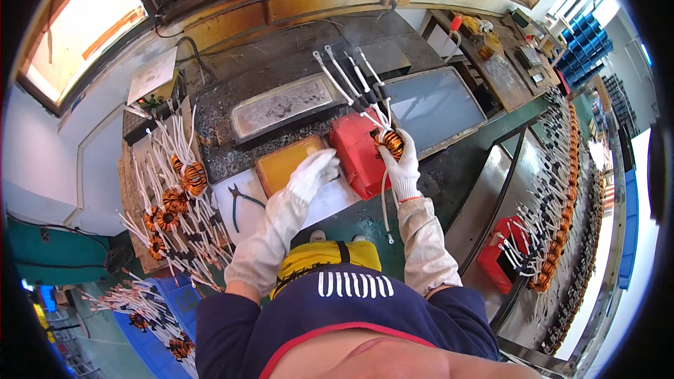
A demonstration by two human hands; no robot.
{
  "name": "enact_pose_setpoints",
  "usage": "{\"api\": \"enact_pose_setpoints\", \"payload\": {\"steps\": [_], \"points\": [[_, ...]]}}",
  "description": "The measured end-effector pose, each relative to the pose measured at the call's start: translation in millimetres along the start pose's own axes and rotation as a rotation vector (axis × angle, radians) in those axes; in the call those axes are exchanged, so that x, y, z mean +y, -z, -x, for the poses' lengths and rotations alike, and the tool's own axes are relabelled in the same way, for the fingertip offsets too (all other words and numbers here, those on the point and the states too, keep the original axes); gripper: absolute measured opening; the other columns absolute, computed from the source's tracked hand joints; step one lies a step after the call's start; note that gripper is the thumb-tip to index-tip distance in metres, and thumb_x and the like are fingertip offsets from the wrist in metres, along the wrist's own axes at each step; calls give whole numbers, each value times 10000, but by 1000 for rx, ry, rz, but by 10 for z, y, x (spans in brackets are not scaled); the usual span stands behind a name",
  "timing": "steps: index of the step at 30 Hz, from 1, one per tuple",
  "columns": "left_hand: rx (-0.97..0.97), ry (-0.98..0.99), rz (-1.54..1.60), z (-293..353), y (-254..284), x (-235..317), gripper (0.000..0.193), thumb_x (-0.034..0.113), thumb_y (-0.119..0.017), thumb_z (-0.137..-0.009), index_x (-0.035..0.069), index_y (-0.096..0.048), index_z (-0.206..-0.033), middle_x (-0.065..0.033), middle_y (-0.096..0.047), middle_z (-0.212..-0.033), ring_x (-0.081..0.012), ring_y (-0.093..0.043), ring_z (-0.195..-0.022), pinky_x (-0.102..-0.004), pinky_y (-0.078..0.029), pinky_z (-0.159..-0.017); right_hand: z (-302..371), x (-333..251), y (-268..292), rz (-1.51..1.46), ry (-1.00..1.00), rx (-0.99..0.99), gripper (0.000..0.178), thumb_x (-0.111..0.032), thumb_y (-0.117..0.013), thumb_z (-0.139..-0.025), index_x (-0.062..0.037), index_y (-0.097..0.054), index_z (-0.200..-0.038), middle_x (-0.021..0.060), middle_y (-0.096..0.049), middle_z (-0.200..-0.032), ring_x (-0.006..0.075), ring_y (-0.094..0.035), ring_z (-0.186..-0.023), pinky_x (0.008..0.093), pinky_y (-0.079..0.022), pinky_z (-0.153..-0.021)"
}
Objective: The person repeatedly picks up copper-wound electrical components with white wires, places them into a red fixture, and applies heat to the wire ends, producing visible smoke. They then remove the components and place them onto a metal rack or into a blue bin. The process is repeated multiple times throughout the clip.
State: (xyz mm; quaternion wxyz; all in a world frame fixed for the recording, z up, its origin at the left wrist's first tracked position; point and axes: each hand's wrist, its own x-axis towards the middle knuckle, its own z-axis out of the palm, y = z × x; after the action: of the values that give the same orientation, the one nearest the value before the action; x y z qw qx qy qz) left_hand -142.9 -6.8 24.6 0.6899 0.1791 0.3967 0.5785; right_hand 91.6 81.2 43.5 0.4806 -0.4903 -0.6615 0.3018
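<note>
My right hand, in a white glove, is closed around a copper-wound ring coil. White leads with black sleeves and metal ring lugs rise from the coil, and one lead hangs down below it. Beside and partly behind the coil is a red angular box. My left hand, also gloved, is just left of that box with its fingers stretched out and nothing visible in them. It is nearest a shallow tray of amber-yellow material. Diagonal cutters with dark handles lie on a white sheet to its left.
Beyond my hands sits a rectangular metal pot with a grey, crusted surface. A wide tray with a blue-grey surface is right of it. More coils lie at left, others fill a blue bin, and long rows line the right rack.
</note>
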Motion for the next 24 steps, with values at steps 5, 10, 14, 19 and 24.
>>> {"api": "enact_pose_setpoints", "payload": {"steps": [5,10,14,19,24], "points": [[144,16,-67,623,334,-189,354,263,-620,-947,50,-588,-1228,-91,-641,-1090,-175,-618,-928,-324,-525,-826,138,50,2,-112,-64,82,528,-18,-702,-823,-32,-470,-1297,108,-591,-1172,200,-593,-1083,317,-472,-963],[303,-5,-103,1036,704,-533,342,267,-608,-952,51,-591,-1217,-97,-639,-1081,-182,-616,-919,-327,-524,-824,202,314,-10,-95,-34,223,463,2,-673,-847,-39,-474,-1263,106,-595,-1136,186,-601,-1023,313,-483,-930],[415,-14,-88,1341,779,-827,341,270,-614,-946,65,-593,-1217,-102,-639,-1086,-180,-608,-887,-309,-522,-804,194,397,-32,-20,-23,216,474,-27,-690,-852,-20,-466,-1269,113,-592,-1137,189,-600,-1017,317,-489,-922],[504,-47,21,1658,579,-1131,310,254,-604,-953,71,-600,-1204,-79,-646,-1039,-144,-603,-837,-294,-520,-765,230,187,14,117,39,131,542,-154,-742,-824,-29,-494,-1290,180,-584,-1209,304,-600,-1097,378,-471,-954],[578,22,-41,2112,303,-1358,379,296,-628,-934,61,-593,-1229,-80,-655,-1073,-147,-609,-879,-290,-507,-807,237,265,-17,114,105,125,532,-93,-732,-838,-17,-468,-1294,154,-567,-1201,244,-590,-1064,355,-469,-957]]}}
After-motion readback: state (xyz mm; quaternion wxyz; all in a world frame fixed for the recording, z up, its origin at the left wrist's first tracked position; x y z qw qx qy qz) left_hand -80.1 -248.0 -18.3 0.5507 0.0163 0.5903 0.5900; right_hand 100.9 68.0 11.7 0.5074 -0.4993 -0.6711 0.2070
